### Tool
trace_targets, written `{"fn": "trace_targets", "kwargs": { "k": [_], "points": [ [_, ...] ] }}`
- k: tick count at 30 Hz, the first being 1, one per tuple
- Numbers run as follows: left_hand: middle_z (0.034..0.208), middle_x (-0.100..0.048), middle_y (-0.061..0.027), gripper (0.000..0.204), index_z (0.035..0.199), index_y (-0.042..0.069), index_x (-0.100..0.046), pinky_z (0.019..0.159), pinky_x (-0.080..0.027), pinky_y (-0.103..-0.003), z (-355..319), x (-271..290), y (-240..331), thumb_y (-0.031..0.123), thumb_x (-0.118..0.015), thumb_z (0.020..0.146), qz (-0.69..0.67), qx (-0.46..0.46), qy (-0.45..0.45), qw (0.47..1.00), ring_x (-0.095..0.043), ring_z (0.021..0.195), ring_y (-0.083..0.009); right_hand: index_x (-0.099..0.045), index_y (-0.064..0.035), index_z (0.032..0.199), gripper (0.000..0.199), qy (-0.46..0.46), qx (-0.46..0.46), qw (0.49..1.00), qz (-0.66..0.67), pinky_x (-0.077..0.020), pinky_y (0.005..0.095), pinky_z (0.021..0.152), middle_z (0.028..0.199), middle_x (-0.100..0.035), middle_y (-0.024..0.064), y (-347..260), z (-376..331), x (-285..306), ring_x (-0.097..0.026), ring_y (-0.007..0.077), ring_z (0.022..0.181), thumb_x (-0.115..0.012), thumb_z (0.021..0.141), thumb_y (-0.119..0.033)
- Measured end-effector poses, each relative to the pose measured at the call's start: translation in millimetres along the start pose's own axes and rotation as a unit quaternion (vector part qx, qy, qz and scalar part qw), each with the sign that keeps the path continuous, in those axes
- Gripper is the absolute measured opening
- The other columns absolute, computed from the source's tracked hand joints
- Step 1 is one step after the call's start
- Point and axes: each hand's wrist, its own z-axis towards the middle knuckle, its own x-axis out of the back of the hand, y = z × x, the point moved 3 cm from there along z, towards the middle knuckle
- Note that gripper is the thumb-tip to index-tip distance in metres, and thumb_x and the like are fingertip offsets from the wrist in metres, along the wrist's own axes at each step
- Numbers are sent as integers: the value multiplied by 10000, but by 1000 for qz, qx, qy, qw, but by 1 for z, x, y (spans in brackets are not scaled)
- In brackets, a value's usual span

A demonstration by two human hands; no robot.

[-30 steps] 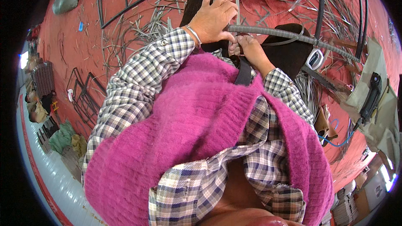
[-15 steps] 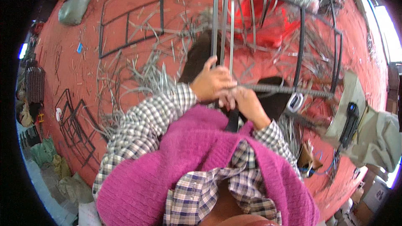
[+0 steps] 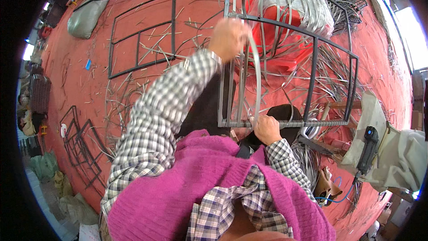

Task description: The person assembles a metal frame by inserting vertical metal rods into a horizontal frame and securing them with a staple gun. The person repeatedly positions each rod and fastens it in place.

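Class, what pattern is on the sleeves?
The sleeves are dark-and-white checked, best seen in the head view.

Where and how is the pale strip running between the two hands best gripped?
Probably by its bowed middle, pinched edge to edge from the right: the pale strip is narrow, bulges that way, and is uncovered between the left hand and right hand.

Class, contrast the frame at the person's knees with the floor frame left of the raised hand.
The knee frame has grey strip wound round its near bar; the floor frame looks unwrapped. The right hand is at the knee frame; no hand touches the floor frame. Both have dark bars.
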Motion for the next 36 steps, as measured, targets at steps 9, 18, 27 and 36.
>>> {"fn": "trace_targets", "kwargs": {
  "k": [9,18,27,36],
  "points": [
    [667,-620,-70,194,820,118,-686,780,-438,-385,68,-30,-63,274,-574,849,23,83,-128,988,-588,673,-252,-634,-63,799,237,-18,6,1000,19,-469,438,628,699,-621,128,1,0,2,-605,316,674,-508,852,-257],
    [700,-632,-98,239,838,101,-699,664,-449,-391,84,-44,-80,322,-611,815,-7,148,-305,941,-600,685,-260,-647,-82,796,223,-22,3,999,45,-480,428,605,677,-619,144,9,-2,-2,-607,325,654,-537,839,-271],
    [602,-588,-99,217,808,28,-656,559,-446,-364,101,-68,-85,244,-640,818,25,72,-511,856,-580,561,-226,-497,19,1192,301,-35,-56,868,492,-463,270,726,925,-627,82,19,119,15,-580,142,782,-449,908,-68],
    [555,-575,-69,123,781,11,-650,363,-403,-302,105,-69,-86,107,-585,820,70,91,-568,815,-536,408,-166,-519,39,1136,255,90,-6,717,692,-475,241,705,918,-617,91,-18,256,34,-589,105,788,-432,913,-49]
  ]
}}
